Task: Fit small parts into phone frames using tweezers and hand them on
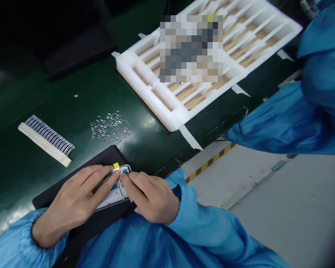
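Observation:
My left hand (78, 190) and my right hand (147, 195) both grip a thin rectangular device frame (113, 197) with a white back and clear edges. Their fingertips meet at its far corner, where a small silvery metal piece (116, 169) sits. A little yellow tag (116, 165) stands just beyond that corner. The frame rests over a black mat (80, 178) on the dark green workbench (58, 96). Several tiny metal parts (110, 126) lie scattered on the bench beyond my hands. Left of them lies a strip of dark comb-like parts on a cream backing (46, 139).
A white foam tray (153, 95) with wooden slats is taped to the far bench, partly pixelated. A co-worker's blue sleeve (309, 111) reaches in from the right. Past the bench edge lies grey floor (268, 208) with yellow-and-black tape (209, 163).

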A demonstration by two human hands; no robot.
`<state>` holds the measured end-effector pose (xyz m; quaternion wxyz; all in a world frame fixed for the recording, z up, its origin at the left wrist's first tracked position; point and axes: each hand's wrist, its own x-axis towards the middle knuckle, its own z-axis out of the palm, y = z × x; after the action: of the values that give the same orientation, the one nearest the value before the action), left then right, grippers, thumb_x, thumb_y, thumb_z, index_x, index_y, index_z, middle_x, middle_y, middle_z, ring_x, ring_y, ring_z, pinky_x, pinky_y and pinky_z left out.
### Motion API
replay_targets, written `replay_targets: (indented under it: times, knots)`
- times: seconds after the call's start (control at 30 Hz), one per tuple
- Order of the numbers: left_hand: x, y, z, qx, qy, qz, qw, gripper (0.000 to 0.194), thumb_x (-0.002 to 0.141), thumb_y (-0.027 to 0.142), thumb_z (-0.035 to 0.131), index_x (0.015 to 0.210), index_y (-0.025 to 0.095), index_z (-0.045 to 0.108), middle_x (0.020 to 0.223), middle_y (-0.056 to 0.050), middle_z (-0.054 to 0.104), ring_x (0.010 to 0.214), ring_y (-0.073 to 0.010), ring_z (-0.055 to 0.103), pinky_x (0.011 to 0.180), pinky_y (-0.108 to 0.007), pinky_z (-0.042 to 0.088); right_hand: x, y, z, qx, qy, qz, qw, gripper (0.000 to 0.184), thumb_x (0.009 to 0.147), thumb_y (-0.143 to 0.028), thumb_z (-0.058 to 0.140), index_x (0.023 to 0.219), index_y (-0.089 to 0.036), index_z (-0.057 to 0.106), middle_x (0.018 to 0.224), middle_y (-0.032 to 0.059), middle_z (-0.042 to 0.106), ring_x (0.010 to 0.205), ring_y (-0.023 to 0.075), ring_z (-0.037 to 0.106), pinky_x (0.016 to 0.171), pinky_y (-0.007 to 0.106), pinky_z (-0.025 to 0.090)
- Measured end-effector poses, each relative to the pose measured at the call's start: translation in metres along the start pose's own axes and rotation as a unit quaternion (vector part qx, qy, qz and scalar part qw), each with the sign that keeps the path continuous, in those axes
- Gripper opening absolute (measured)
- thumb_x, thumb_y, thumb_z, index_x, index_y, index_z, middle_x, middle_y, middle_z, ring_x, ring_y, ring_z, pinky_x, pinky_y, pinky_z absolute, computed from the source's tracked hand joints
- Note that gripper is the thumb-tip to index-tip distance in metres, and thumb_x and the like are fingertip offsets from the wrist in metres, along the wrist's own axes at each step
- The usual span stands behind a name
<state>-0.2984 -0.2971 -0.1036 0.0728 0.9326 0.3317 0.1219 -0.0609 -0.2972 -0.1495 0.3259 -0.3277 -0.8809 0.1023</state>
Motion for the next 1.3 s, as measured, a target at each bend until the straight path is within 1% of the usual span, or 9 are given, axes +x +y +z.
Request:
replay_targets:
  times: [0.2, 0.33, 0.43, 0.57, 0.7, 0.87, 0.97, 1.13, 1.3]
  knots:
    - [-0.002, 0.001, 0.002, -0.018, -0.007, -0.01, 1.0, 0.041, 0.101, 0.006, 0.058, 0.141, 0.002, 0.06, 0.129, -0.025, 0.065, 0.121, -0.036, 0.063, 0.095, -0.053, 0.062, 0.001, 0.0, -0.001, 0.007, -0.001, 0.002, 1.0, 0.032, 0.103, -0.003, 0.04, 0.117, 0.003, 0.069, 0.086, 0.0112, 0.073, 0.066, 0.0177, 0.064, 0.056, 0.031, 0.061]
    - [0.0, 0.002, 0.003, -0.01, 0.004, -0.013, 1.0, 0.041, 0.099, 0.005, 0.061, 0.14, 0.002, 0.06, 0.127, -0.025, 0.065, 0.119, -0.036, 0.064, 0.094, -0.052, 0.061, 0.0, 0.0, 0.0, 0.006, -0.006, -0.001, 1.0, 0.034, 0.103, -0.003, 0.038, 0.119, 0.002, 0.068, 0.088, 0.0113, 0.073, 0.067, 0.0172, 0.064, 0.057, 0.03, 0.062]
    - [0.002, 0.002, 0.002, -0.006, 0.006, -0.01, 1.0, 0.038, 0.101, 0.008, 0.059, 0.138, 0.002, 0.061, 0.126, -0.025, 0.065, 0.118, -0.0356, 0.065, 0.093, -0.052, 0.061, 0.0, 0.001, 0.0, 0.003, -0.008, 0.001, 1.0, 0.035, 0.103, -0.004, 0.038, 0.121, 0.0, 0.068, 0.088, 0.0109, 0.073, 0.069, 0.0171, 0.064, 0.058, 0.03, 0.062]
    - [0.004, 0.003, 0.0, 0.025, -0.003, -0.01, 1.0, 0.031, 0.103, 0.011, 0.055, 0.133, 0.004, 0.064, 0.122, -0.022, 0.068, 0.113, -0.0332, 0.067, 0.09, -0.047, 0.062, -0.002, 0.001, 0.0, 0.005, -0.01, 0.0, 1.0, 0.036, 0.101, -0.002, 0.038, 0.121, 0.001, 0.067, 0.087, 0.0114, 0.072, 0.068, 0.0175, 0.064, 0.057, 0.03, 0.062]
    - [0.006, 0.005, -0.002, 0.049, -0.004, -0.008, 0.999, 0.03, 0.106, 0.014, 0.05, 0.131, 0.005, 0.065, 0.119, -0.02, 0.07, 0.112, -0.032, 0.068, 0.09, -0.045, 0.062, -0.002, 0.0, 0.0, -0.013, -0.013, 0.002, 1.0, 0.034, 0.102, -0.004, 0.039, 0.12, -0.003, 0.069, 0.087, 0.0105, 0.072, 0.071, 0.0177, 0.065, 0.058, 0.029, 0.062]
    - [0.007, 0.006, -0.001, 0.049, -0.014, -0.013, 0.999, 0.029, 0.106, 0.013, 0.049, 0.127, 0.004, 0.067, 0.116, -0.02, 0.071, 0.11, -0.0312, 0.069, 0.09, -0.045, 0.062, -0.001, -0.001, 0.0, -0.022, -0.003, -0.003, 1.0, 0.033, 0.102, -0.005, 0.04, 0.117, -0.002, 0.07, 0.086, 0.0104, 0.071, 0.074, 0.0177, 0.068, 0.063, 0.028, 0.063]
    - [0.001, 0.008, 0.002, 0.046, -0.006, -0.022, 0.999, 0.032, 0.105, 0.01, 0.051, 0.133, 0.005, 0.065, 0.12, -0.02, 0.071, 0.114, -0.0311, 0.069, 0.093, -0.046, 0.063, -0.002, -0.001, 0.0, -0.019, -0.002, -0.009, 1.0, 0.034, 0.1, -0.003, 0.041, 0.118, -0.002, 0.07, 0.087, 0.0111, 0.071, 0.076, 0.0186, 0.07, 0.064, 0.028, 0.063]
    - [-0.017, 0.012, 0.008, -0.018, 0.037, -0.057, 0.998, 0.043, 0.099, 0.006, 0.063, 0.142, 0.007, 0.06, 0.139, -0.022, 0.066, 0.129, -0.0321, 0.064, 0.106, -0.05, 0.059, -0.004, -0.001, 0.002, 0.006, -0.002, 0.008, 1.0, 0.032, 0.098, -0.004, 0.045, 0.118, -0.002, 0.071, 0.089, 0.012, 0.071, 0.076, 0.0199, 0.07, 0.062, 0.029, 0.062]
    - [-0.019, 0.019, 0.012, -0.031, 0.044, -0.099, 0.994, 0.042, 0.098, 0.005, 0.065, 0.14, 0.009, 0.061, 0.14, -0.02, 0.066, 0.129, -0.0316, 0.064, 0.106, -0.049, 0.06, 0.0, -0.003, 0.0, -0.004, -0.017, 0.009, 1.0, 0.038, 0.096, -0.002, 0.044, 0.121, -0.001, 0.071, 0.087, 0.0105, 0.069, 0.073, 0.0194, 0.068, 0.058, 0.029, 0.059]
